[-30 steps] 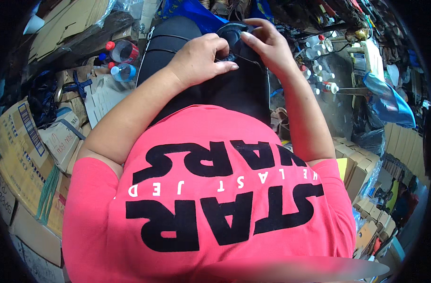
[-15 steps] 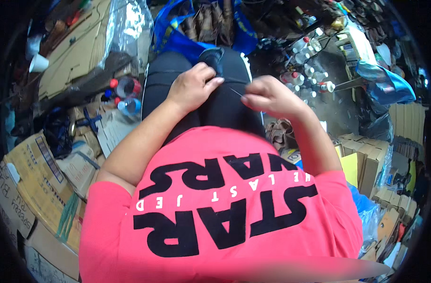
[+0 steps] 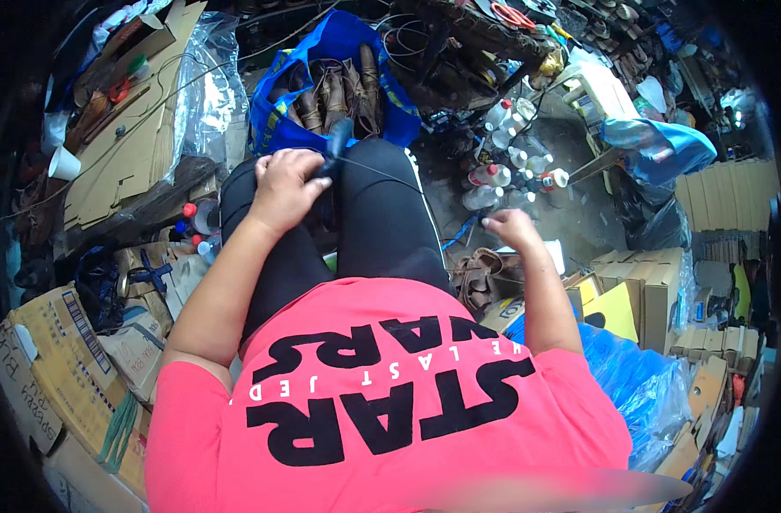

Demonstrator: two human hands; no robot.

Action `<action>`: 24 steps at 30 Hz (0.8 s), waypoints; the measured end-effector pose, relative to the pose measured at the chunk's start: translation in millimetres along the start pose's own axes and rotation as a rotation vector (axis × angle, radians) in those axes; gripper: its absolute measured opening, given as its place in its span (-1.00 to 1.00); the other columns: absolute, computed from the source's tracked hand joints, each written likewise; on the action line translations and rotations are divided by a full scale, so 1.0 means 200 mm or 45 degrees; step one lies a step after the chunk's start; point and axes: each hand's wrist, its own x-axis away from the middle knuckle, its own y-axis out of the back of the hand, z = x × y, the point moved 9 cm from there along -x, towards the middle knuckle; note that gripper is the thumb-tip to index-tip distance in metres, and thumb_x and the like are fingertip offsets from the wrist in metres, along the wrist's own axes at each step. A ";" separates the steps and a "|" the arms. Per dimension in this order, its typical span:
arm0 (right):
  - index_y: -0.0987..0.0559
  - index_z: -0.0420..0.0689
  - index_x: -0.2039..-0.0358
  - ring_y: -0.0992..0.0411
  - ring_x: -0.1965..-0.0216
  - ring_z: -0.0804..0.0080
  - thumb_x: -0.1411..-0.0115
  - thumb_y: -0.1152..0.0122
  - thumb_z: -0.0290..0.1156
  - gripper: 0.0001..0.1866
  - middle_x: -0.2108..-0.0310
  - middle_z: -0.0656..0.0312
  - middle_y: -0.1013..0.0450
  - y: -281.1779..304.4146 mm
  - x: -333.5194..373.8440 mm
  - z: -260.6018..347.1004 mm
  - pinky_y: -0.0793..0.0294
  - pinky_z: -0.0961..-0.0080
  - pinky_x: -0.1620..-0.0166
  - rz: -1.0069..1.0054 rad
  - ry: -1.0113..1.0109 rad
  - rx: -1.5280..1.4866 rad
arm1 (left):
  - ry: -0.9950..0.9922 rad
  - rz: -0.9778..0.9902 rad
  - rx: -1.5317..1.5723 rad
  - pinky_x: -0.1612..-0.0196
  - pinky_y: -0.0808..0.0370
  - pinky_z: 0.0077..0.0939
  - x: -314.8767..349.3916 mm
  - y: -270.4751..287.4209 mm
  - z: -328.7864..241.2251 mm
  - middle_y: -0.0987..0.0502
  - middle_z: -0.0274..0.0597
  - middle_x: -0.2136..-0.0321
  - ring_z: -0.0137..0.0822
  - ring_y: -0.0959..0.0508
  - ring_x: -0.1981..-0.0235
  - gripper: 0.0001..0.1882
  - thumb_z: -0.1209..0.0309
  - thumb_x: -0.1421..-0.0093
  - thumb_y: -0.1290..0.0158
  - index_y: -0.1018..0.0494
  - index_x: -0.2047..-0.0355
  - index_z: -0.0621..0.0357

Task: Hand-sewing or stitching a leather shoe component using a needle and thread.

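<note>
Between my knees stands a dark, narrow piece that looks like part of a shoe; its exact kind is unclear. My left hand lies over my left thigh, its fingers closed against the near side of this piece. A thin dark thread runs from the piece across my right thigh toward the right. Out beyond my right thigh, my right hand is closed in a pinch at the thread's far side. The thread's last stretch near those fingers is hard to make out, and no needle can be told there.
A blue bag with brown shoe-like pieces stands beyond my knees. Several plastic bottles stand on the floor to the right. Flattened cardboard leans at the left, and cartons are stacked at the right, near blue plastic sheeting.
My right hand has moved away to the right and toward me, with the thread now stretched longer across my thigh. My left hand stays at the dark piece. The view has shifted.
</note>
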 end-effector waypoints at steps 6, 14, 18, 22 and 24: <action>-0.61 -0.15 0.39 -0.51 0.33 0.09 -0.01 -0.24 -0.11 -0.66 0.43 -0.01 -0.52 0.33 -0.18 0.10 -0.46 0.32 0.23 -0.337 0.176 -0.042 | 0.334 -0.324 0.559 0.13 -0.41 -0.47 -0.20 0.28 0.33 -0.52 -0.18 0.27 -0.37 -0.48 0.24 -0.67 0.25 -0.20 -0.08 -0.41 0.12 0.21; -0.62 -0.04 0.23 -0.49 0.19 0.08 -0.05 -0.18 -0.14 -0.67 0.31 0.02 -0.54 0.37 -0.65 0.15 -0.43 0.31 0.09 -0.411 0.087 -0.111 | -0.007 -0.312 -0.069 0.25 -0.43 -0.43 -0.24 0.79 0.08 -0.50 -0.11 0.38 -0.25 -0.50 0.35 -0.74 0.39 -0.10 -0.15 -0.44 0.21 0.22; -0.58 -0.10 0.15 -0.47 0.11 0.06 -0.08 -0.12 -0.09 -0.58 0.20 -0.02 -0.51 0.33 -0.91 0.29 -0.42 0.27 0.03 -0.421 -0.033 0.152 | 0.023 0.456 -0.433 0.03 -0.34 -0.29 -0.09 0.43 0.06 -0.48 -0.06 0.24 -0.06 -0.44 0.14 -0.69 0.46 0.08 -0.21 -0.45 0.28 0.24; -0.47 -0.06 -0.03 -0.36 -0.05 0.02 -0.11 -0.07 -0.02 -0.47 -0.08 -0.05 -0.34 0.22 -1.17 0.53 -0.34 0.21 -0.09 -0.428 0.161 0.570 | -0.004 0.188 -0.295 -0.08 -0.22 -0.16 0.09 0.28 0.07 -0.46 -0.16 0.19 -0.11 -0.43 0.08 -0.58 0.33 0.16 -0.29 -0.42 0.29 0.20; -0.40 -0.02 -0.09 -0.33 -0.09 0.02 -0.21 0.12 -0.11 -0.52 -0.11 -0.02 -0.31 0.15 -1.29 0.51 -0.30 0.15 -0.11 -0.403 0.174 0.737 | 0.031 0.006 -0.250 -0.07 -0.23 -0.17 0.12 0.27 0.06 -0.50 -0.14 0.22 -0.13 -0.46 0.13 -0.66 0.32 0.12 -0.27 -0.46 0.34 0.16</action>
